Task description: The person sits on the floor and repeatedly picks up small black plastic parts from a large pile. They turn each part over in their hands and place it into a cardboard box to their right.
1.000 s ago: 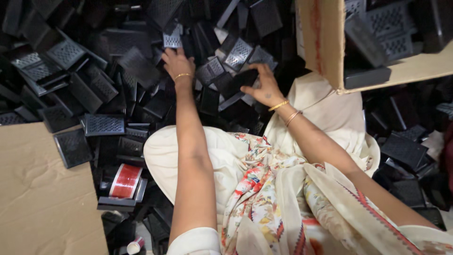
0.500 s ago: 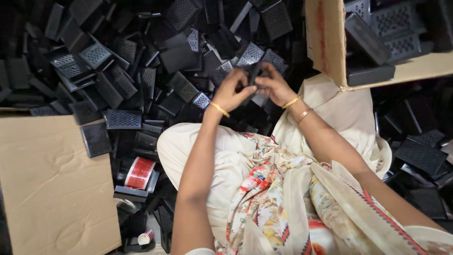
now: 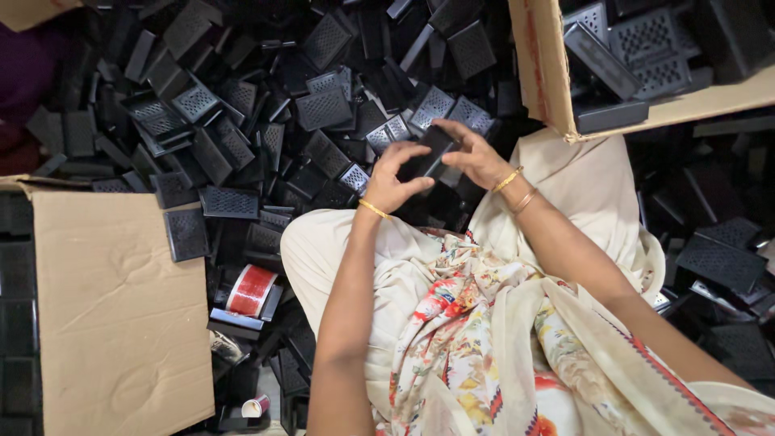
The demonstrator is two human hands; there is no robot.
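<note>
Floor-bound among heaped black plastic parts (image 3: pixel 242 129), the seated person holds one black rectangular piece (image 3: pixel 429 153) above the lap, left hand (image 3: pixel 393 173) and right hand (image 3: pixel 472 155) both clamped on it, its long axis slanting up toward the cardboard box (image 3: pixel 557 89) beyond the right hand.

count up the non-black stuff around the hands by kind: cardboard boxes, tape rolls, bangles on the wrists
cardboard boxes: 2 (open box, flap box)
tape rolls: 1 (red tape roll)
bangles: 3 (left hand wrist 1, right hand wrist 2)
total: 6
</note>
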